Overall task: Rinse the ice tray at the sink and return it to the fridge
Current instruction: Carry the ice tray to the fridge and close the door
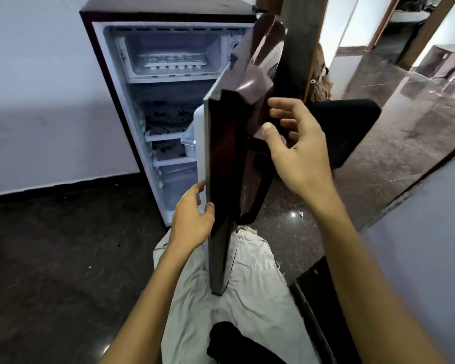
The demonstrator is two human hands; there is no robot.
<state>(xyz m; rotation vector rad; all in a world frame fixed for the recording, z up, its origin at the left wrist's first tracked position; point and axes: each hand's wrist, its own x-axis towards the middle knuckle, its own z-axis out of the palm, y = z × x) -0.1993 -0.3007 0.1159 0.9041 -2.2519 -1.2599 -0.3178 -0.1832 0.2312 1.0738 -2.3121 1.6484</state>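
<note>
A small dark-red fridge stands open against the wall. A white ice tray lies in the freezer box at the top. The fridge door swings edge-on toward me. My left hand grips the door's lower edge, thumb on the outer face and fingers behind it. My right hand hovers by the door's outer face near the black handle, fingers loosely bent and holding nothing.
Patterned shelves sit inside the fridge. A pale cloth lies on the dark stone floor under the door, with a black item on it. A wooden door frame stands right of the fridge. A dark object juts out behind my right hand.
</note>
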